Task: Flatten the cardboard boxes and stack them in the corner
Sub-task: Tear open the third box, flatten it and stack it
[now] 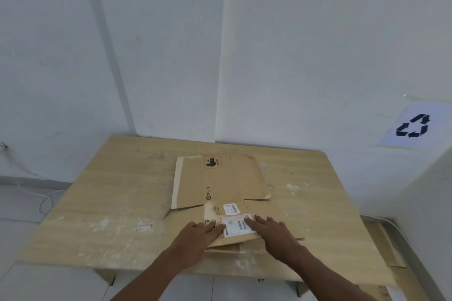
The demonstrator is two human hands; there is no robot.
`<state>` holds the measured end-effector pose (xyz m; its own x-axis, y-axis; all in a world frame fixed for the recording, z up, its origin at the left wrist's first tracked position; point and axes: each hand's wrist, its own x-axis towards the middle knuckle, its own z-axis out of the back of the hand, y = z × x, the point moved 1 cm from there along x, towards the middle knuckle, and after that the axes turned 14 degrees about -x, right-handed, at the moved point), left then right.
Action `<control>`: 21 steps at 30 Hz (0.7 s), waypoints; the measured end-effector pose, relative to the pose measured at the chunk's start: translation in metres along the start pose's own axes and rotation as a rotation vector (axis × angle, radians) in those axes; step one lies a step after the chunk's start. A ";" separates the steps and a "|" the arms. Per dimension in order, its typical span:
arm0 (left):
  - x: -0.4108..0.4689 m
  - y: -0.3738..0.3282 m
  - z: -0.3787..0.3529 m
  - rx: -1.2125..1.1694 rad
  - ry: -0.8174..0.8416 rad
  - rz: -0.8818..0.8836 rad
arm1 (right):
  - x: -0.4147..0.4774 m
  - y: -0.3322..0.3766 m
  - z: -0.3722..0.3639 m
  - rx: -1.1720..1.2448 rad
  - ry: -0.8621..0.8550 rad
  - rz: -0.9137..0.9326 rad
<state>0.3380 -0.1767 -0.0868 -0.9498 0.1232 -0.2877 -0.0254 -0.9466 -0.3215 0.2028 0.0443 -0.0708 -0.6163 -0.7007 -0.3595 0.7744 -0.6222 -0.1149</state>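
Observation:
A flattened brown cardboard box [220,181] lies on the wooden table [110,203], with a PICO logo and white shipping labels on its near flap. My left hand [198,234] presses flat on the near flap's left side. Straight fingers of my right hand [274,230] press on the white label at the flap's right. Another cardboard layer shows under the near flap's front edge.
The table stands against a white wall corner. A paper with a recycling symbol [413,126] is stuck on the right wall. More flat cardboard [386,247] lies on the floor right of the table. White cables [46,200] trail on the floor at left.

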 end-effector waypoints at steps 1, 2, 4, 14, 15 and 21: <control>0.001 -0.010 0.001 0.024 -0.009 0.010 | -0.004 -0.006 0.000 -0.005 0.003 0.003; 0.003 -0.021 0.002 0.041 -0.033 0.010 | -0.009 -0.013 0.000 -0.006 0.001 0.003; 0.006 -0.046 0.006 0.001 0.018 0.029 | -0.020 -0.030 -0.006 0.008 0.000 -0.002; 0.082 -0.194 0.008 -0.246 0.032 0.052 | -0.112 -0.173 -0.041 0.194 -0.086 -0.041; 0.091 -0.208 0.007 -0.244 0.020 0.052 | -0.120 -0.188 -0.042 0.226 -0.114 -0.044; 0.122 -0.297 -0.005 -0.261 -0.044 0.089 | -0.155 -0.262 -0.045 0.325 -0.198 -0.052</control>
<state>0.2310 0.1206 -0.0310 -0.9574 0.0249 -0.2877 0.1344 -0.8435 -0.5201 0.1018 0.3320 -0.0261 -0.6940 -0.6994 -0.1713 0.6752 -0.7147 0.1827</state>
